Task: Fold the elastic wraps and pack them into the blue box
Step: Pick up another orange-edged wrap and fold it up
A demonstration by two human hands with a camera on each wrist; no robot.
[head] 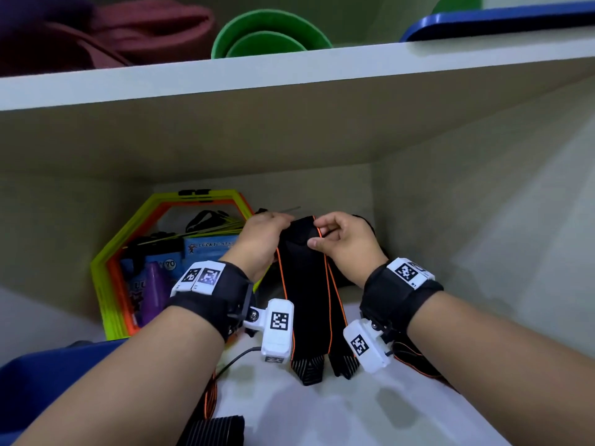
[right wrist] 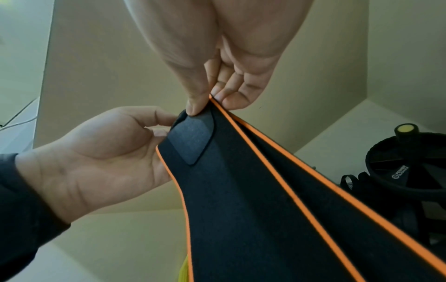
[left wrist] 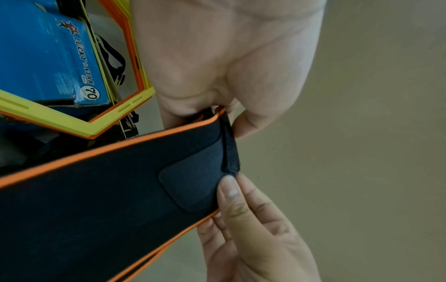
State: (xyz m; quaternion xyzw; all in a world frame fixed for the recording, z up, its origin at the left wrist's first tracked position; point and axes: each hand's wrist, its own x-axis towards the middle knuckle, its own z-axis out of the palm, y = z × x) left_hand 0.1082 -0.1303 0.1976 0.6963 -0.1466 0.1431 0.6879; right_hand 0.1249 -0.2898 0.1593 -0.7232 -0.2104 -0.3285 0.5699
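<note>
A black elastic wrap [head: 306, 300] with orange edging hangs doubled over, its two ends reaching the white shelf floor. My left hand [head: 285, 224] pinches the left corner of the top fold and my right hand [head: 322, 235] pinches the right corner. In the left wrist view the wrap [left wrist: 108, 190] shows a fastening patch near the fold, with the left hand [left wrist: 224, 116] above and the right hand [left wrist: 231, 188] below. The right wrist view shows the same wrap [right wrist: 241, 190] with the right hand [right wrist: 207, 103] pinching it. The blue box [head: 48, 375] sits at the lower left. Another wrap [head: 212, 426] lies near the front edge.
Yellow and orange hexagonal rings [head: 106, 268] lean in the back left corner with blue cartons [head: 209, 249] behind them. A black wheel [right wrist: 410, 171] stands at the right wall. A shelf board [head: 289, 75] overhead carries green bowls [head: 270, 37] and a blue lid [head: 499, 20].
</note>
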